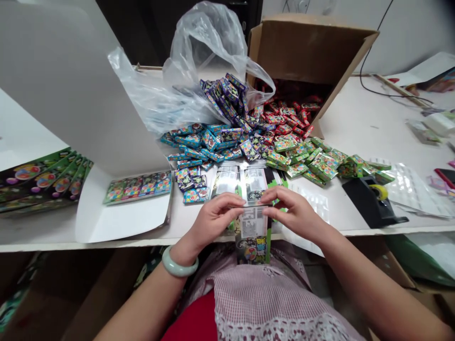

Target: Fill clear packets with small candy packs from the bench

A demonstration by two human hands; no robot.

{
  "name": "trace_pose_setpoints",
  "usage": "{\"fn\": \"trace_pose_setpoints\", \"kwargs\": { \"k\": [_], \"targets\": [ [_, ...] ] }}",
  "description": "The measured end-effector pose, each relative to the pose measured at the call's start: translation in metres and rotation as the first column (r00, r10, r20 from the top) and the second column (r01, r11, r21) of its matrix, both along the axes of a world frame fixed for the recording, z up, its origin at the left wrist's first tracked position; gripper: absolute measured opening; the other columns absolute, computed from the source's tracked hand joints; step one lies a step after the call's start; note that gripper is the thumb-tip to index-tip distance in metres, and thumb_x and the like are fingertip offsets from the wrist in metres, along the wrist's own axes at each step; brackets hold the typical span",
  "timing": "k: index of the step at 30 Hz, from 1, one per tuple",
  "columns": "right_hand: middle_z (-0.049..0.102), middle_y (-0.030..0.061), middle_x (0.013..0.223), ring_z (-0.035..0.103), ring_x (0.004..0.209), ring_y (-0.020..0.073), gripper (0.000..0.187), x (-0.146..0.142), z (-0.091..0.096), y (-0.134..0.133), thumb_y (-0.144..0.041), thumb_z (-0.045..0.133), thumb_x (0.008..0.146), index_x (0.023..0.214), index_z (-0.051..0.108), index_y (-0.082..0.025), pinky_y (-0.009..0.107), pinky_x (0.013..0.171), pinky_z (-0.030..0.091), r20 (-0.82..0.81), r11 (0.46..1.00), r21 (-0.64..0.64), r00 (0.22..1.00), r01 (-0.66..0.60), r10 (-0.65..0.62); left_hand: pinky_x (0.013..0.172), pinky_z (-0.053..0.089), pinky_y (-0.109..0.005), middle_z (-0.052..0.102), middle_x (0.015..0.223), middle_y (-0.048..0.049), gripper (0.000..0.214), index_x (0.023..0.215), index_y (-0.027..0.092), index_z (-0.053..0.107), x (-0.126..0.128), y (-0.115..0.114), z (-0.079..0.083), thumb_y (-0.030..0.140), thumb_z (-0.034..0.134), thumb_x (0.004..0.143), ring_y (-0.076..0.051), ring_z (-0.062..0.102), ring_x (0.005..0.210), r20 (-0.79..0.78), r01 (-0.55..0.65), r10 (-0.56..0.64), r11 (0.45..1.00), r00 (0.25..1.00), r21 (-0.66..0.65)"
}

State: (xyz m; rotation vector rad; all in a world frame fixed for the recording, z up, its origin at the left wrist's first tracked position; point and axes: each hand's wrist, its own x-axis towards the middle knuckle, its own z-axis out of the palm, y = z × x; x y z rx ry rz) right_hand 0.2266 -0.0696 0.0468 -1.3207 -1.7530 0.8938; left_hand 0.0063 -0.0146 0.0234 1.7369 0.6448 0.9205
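Observation:
My left hand [215, 217], with a pale green bangle on its wrist, pinches the upper left of a printed card [253, 234]. On the opposite side, my right hand [293, 210] pinches the same card's upper right. Grey comic-like panels and colourful lettering cover the card, which hangs over the table edge towards my lap. Behind it lie similar printed cards [225, 177] on the table. Whether one layer or more is between my fingers cannot be made out.
Small packets in blue [192, 140], purple [227, 97], red [284, 121] and green [322, 166] are heaped beyond my hands. A cardboard box [313, 47], plastic bag [209, 33] and black tape dispenser [369, 201] surround them. Left stands a white carton [124, 227] holding a row of packets.

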Motion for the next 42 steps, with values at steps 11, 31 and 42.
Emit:
{"fn": "trace_pose_setpoints", "kwargs": {
  "k": [11,31,42],
  "targets": [
    [0.061,0.0043,0.097,0.057,0.098,0.0172,0.012,-0.011,-0.031,-0.015,-0.017,0.056,0.089,0.099,0.059,-0.023,0.036,0.082,0.05,-0.095,0.96,0.221,0.983,0.172,-0.155,0.078,0.051,-0.027,0.063,0.092,-0.0046,0.014,0.098,0.021,0.065,0.01,-0.005,-0.012,0.015,0.057,0.089,-0.015,0.06,0.09,-0.013,-0.011,0.012,0.996,1.0,0.087],
    [0.062,0.0083,0.095,0.058,0.087,0.0191,0.015,0.131,-0.097,0.019,-0.02,0.06,0.083,0.091,0.072,-0.017,0.032,0.083,0.042,0.419,0.836,-0.035,0.767,0.548,-0.485,0.07,0.048,-0.024,0.062,0.091,-0.0007,0.009,0.091,0.026,0.066,0.019,0.007,-0.022,0.026,0.065,0.083,-0.016,0.059,0.084,-0.115,-0.238,0.243,0.97,0.963,0.052],
    [0.057,0.0,0.077,0.054,0.072,0.0129,0.02,0.12,-0.039,0.001,-0.037,0.059,0.081,0.079,0.055,-0.018,0.028,0.071,0.046,-0.142,0.918,-0.28,0.933,0.282,-0.33,0.071,0.048,-0.024,0.061,0.089,-0.0014,0.006,0.091,0.022,0.062,0.031,0.005,-0.022,0.022,0.062,0.085,-0.015,0.059,0.084,-0.06,-0.182,0.186,0.981,0.981,0.072]
  ]
}}
